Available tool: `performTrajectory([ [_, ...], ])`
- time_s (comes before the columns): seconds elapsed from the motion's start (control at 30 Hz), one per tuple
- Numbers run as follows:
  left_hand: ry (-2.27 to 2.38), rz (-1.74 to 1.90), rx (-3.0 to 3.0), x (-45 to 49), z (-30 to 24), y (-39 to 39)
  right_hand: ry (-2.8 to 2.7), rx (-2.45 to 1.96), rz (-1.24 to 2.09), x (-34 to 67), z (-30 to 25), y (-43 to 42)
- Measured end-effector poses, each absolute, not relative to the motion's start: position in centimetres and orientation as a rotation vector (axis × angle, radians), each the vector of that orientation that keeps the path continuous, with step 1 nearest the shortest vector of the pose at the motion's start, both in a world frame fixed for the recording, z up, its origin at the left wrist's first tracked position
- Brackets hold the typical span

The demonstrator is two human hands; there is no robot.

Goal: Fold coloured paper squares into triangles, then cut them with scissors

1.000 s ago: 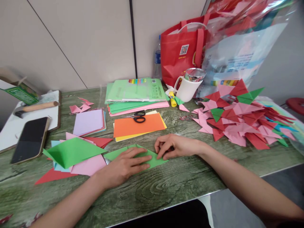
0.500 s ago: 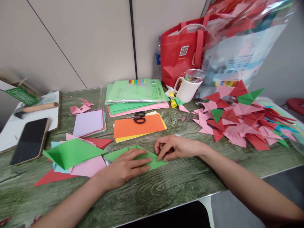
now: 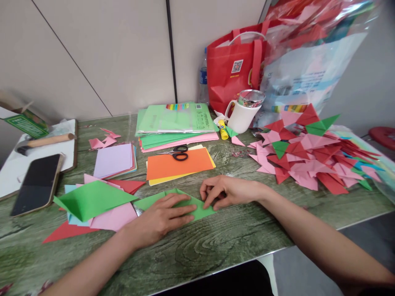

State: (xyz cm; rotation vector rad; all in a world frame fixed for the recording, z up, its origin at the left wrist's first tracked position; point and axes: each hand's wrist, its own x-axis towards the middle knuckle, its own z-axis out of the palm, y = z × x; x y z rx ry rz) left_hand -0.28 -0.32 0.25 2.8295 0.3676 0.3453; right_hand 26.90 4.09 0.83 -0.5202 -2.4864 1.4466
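While the left hand [image 3: 163, 216] lies palm down with its fingers slightly apart, bearing on the green sheet [image 3: 202, 211], the right hand [image 3: 220, 193] rests its curled fingertips at that sheet's right end. The gap between right thumb and forefinger is narrow; whether paper is pinched there cannot be told. The green sheet lies on the table [image 3: 200, 242], on the near side of the orange sheet [image 3: 173, 166], and appears folded, with a pointed end on each side.

Possible faults and causes:

1. Skewed crease: the layers could shift if the left hand bears unevenly or slides.

2. Bent or torn tip: likely if the right fingertips pull while the left hand holds the middle down.

3. Disturbed pile: to the near left of the orange sheet, the pile [image 3: 98, 199] sits just beside the green sheet's left end. A leftward drift of the left hand could drag its papers.

4. Displaced scissors: the scissors [image 3: 173, 152] rest on the orange sheet at its far edge, blades pointing left. A far-reaching right hand could knock them or push the orange sheet out of place.
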Motion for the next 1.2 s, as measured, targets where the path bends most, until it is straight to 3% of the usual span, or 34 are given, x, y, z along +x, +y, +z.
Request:
performTrajectory([
  [0.6,0.374,0.351,2.804,-0.2,0.4,-0.3,-2.654,-0.636,1.34,26.9,2.3,3.7],
  [0.93,0.383,0.415,2.852,-0.1,0.1,-0.4,-2.68,-0.649,0.465,25.2,0.4,-0.5],
  [1.2,0.391,0.378,2.82,-0.2,0.3,-0.7,-2.774,-0.643,0.274,25.6,-0.6,-1.8],
])
